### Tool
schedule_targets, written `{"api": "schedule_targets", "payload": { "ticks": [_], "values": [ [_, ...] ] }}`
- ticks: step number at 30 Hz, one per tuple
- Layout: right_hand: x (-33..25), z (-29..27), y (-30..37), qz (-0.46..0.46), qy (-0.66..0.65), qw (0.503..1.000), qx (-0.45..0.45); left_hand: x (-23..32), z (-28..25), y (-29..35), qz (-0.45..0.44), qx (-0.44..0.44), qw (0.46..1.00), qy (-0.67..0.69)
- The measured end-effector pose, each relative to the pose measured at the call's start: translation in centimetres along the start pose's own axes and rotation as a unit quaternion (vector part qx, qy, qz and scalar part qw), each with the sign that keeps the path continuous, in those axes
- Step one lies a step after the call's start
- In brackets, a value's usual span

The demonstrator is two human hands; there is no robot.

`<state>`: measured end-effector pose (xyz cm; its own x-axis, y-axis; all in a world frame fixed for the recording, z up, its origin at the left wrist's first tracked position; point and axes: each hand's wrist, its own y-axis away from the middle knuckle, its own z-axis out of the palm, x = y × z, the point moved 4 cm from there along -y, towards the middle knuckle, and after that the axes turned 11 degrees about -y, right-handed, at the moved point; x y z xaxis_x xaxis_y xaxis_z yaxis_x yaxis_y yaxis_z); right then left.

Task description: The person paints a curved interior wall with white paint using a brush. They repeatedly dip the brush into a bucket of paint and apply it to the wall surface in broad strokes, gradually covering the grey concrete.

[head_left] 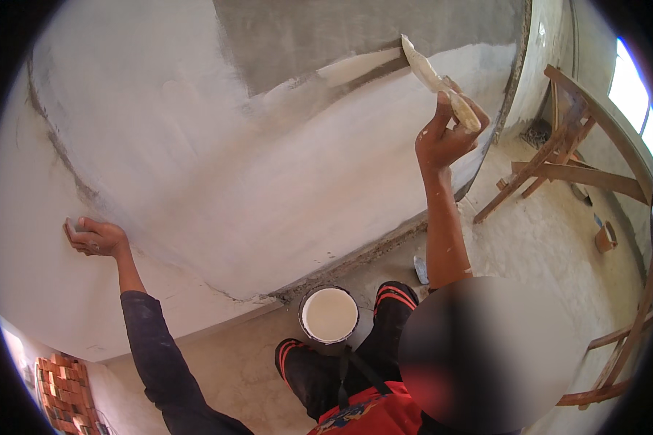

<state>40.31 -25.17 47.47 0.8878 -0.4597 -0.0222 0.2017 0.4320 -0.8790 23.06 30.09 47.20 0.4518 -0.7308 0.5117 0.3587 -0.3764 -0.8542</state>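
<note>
A wooden trestle (559, 163) stands on the dusty concrete floor (537, 246) at the right, with more wooden framing (617, 355) near the lower right edge. A small brown cup (606, 236) sits on the floor beyond it. Red bricks (65, 391) are stacked at lower left. A bright window (635, 94) shows at upper right.
</note>
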Motion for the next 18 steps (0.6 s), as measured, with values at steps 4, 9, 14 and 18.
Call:
{"api": "schedule_targets", "payload": {
  "ticks": [4,9,14,18],
  "values": [
    [-1.0,0.5,0.5,-0.017,-0.003,1.0,0.004,0.4,-0.2,0.1,0.006,0.0,1.0,0.007],
    [-3.5,1.3,1.2,-0.012,-0.049,0.999,-0.015,0.8,-0.6,0.2,0.023,0.007,1.0,0.016],
    [-7.8,2.2,2.5,-0.027,-0.137,0.986,-0.092,0.2,-0.3,0.0,0.018,0.012,1.0,0.012],
    [-8.5,2.1,2.3,0.029,-0.172,0.98,-0.091,0.3,-0.3,0.1,0.005,0.008,1.0,0.024]
  ]
}}
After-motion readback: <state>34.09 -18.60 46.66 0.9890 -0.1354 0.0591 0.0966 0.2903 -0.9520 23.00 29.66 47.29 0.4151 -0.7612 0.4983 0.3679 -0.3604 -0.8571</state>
